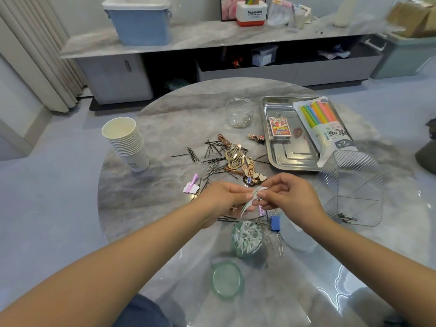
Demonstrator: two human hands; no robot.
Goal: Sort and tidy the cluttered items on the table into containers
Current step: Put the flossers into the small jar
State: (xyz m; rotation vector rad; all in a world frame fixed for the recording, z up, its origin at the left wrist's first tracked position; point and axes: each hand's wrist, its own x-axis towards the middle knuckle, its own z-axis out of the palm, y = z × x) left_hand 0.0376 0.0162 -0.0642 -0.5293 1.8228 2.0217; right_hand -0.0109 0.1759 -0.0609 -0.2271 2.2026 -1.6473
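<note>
My left hand (223,197) and my right hand (286,197) meet above the near half of the round table (165,123). Both pinch one small bundle of white sticks (252,197) between thumb and fingertips; the remaining fingers are curled. The bundle's long axis runs from about 1 o'clock at its far end to 7 o'clock at its near end, where the tips fan out below my left thumb. The sticks are probably cotton swabs, but the view is too soft to confirm it.

At 6 o'clock from my hands stands a green jar (246,239), open and holding more white sticks. Its green lid (226,280) lies flat on the table, further toward 6 o'clock. A blue binder clip (274,223) lies just beside the jar at 2 o'clock from it.

At 12 o'clock from my hands lies a loose pile of hairpins and clips (226,156). A stack of paper cups (126,142) stands at 10 o'clock. A metal tray (283,149) sits at 1 o'clock, with a pack of coloured straws (323,123) resting across it. A clear ribbed container (354,187) stands at 3 o'clock.
</note>
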